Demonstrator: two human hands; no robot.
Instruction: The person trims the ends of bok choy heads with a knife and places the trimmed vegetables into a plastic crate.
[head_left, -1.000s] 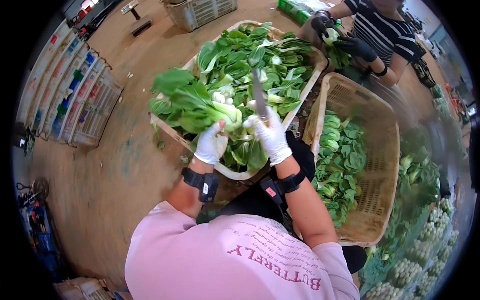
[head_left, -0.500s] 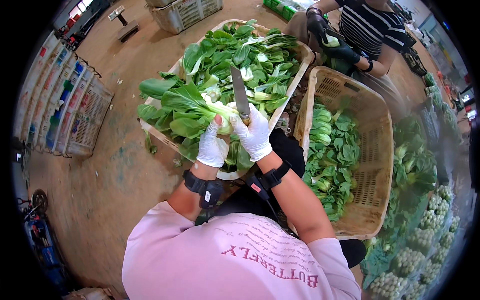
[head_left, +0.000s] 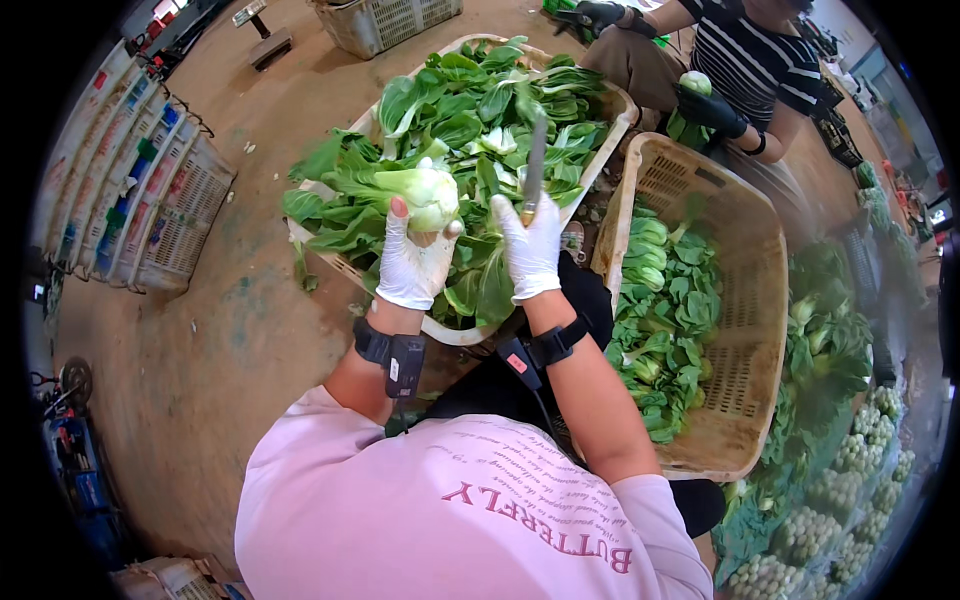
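My left hand, in a white glove with the thumb tip bare, is closed on a bok choy. Its pale cut base faces me, and its leaves stretch off to the left. My gloved right hand grips a knife by its handle, blade pointing up and away. A gap separates the knife from the bok choy. Below both hands sits a crate heaped with loose bok choy and leaves. A blurred green piece shows by the blade tip.
To the right stands a second crate, part filled with bok choy. Across from me a person in a striped top holds a bok choy and a knife. Stacked crates stand left. Bagged vegetables lie at far right.
My hands have moved apart. The bok choy went left and turned its base toward me, while the knife moved right. The other person's hands have also separated.
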